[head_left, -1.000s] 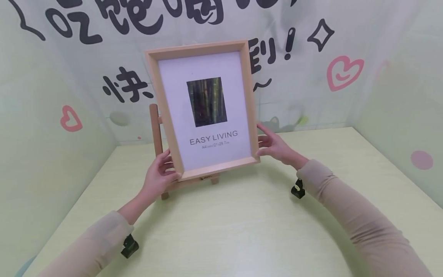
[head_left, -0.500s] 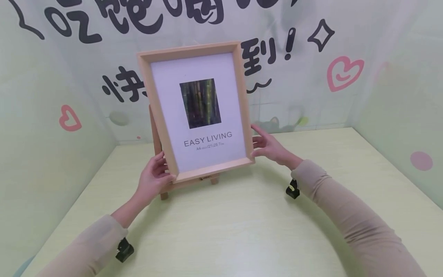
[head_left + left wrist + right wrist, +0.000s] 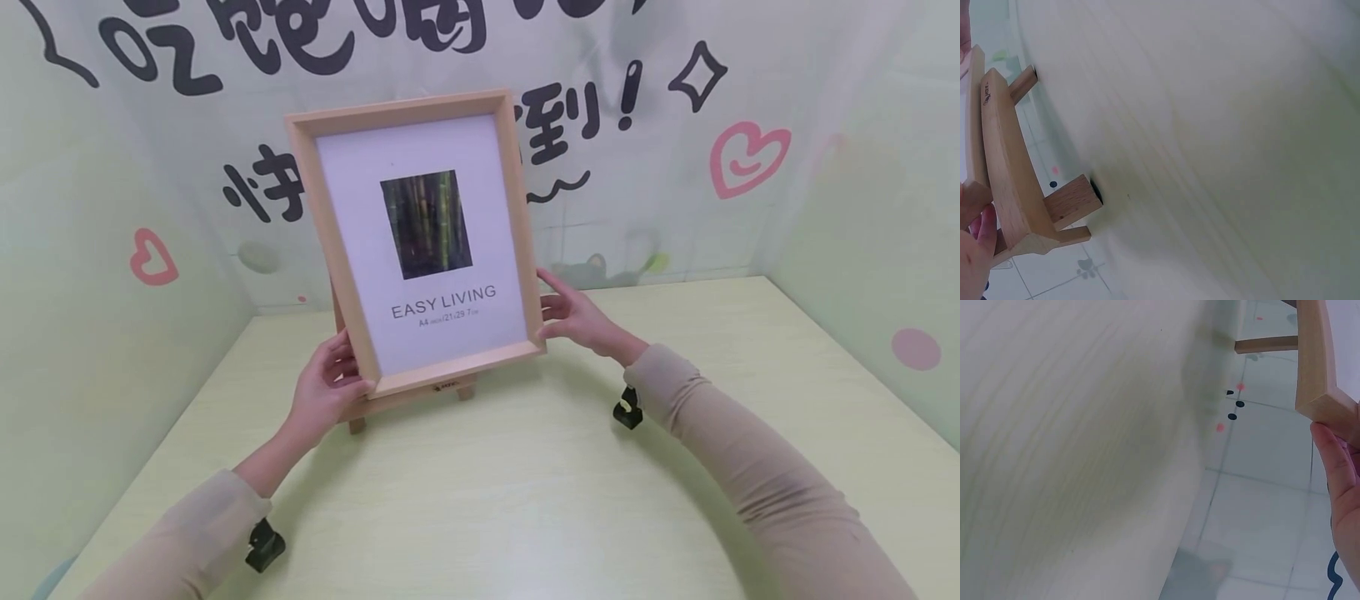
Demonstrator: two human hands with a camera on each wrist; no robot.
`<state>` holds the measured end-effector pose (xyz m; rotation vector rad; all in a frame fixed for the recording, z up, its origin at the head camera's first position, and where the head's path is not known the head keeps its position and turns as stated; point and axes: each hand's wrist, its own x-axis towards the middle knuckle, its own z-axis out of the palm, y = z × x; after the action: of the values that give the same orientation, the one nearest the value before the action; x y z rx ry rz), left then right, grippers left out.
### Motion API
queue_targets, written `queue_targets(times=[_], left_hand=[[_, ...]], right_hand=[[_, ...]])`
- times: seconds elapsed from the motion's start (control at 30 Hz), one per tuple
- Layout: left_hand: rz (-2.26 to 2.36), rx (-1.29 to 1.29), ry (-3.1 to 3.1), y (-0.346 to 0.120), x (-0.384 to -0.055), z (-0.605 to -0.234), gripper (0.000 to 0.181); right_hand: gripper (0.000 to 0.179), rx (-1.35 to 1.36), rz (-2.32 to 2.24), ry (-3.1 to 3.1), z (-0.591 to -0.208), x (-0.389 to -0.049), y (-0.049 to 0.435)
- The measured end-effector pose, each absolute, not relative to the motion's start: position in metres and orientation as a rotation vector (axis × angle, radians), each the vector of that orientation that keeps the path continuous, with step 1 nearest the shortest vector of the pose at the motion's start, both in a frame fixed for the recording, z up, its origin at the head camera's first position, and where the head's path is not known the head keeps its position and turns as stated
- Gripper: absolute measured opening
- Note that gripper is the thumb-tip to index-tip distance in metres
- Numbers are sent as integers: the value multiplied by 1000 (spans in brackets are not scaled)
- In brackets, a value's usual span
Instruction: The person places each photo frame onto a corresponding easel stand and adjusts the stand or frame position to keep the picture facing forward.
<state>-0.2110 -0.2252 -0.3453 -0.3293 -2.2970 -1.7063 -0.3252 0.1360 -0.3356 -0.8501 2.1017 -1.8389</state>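
Note:
Both hands hold a light wooden picture frame (image 3: 431, 333), tilted, with a white sheet reading "EASY LIVING" and a dark bamboo picture. My left hand (image 3: 321, 390) grips its lower left corner, thumb in front. On the right side, near the lower corner, my right hand (image 3: 583, 323) pinches the edge. Behind and below stands a small wooden easel (image 3: 408, 402), mostly hidden by the frame. In the left wrist view the frame's bottom edge (image 3: 975, 125) lies right along the easel's ledge (image 3: 1010, 156); whether they touch I cannot tell. The right wrist view shows the lower right corner (image 3: 1329, 406) between thumb and fingers.
The easel's feet stand on a pale wood-grain table (image 3: 510, 492). A printed backdrop (image 3: 630, 217) with black characters rises behind it, and side panels (image 3: 877, 250) flank the table. Black wrist cameras (image 3: 266, 546) hang under both sleeves.
The picture frame has shifted left in both hands, covering more of the easel's left leg. Both arms moved left with it; the easel stayed put.

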Motion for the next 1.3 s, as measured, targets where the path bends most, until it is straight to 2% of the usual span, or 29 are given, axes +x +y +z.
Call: queue_targets(times=[1.3], left_hand=[[-1730, -393, -2198, -246, -200, -346, 74]], right_hand=[[94, -893, -1844, 2065, -332, -321, 113]])
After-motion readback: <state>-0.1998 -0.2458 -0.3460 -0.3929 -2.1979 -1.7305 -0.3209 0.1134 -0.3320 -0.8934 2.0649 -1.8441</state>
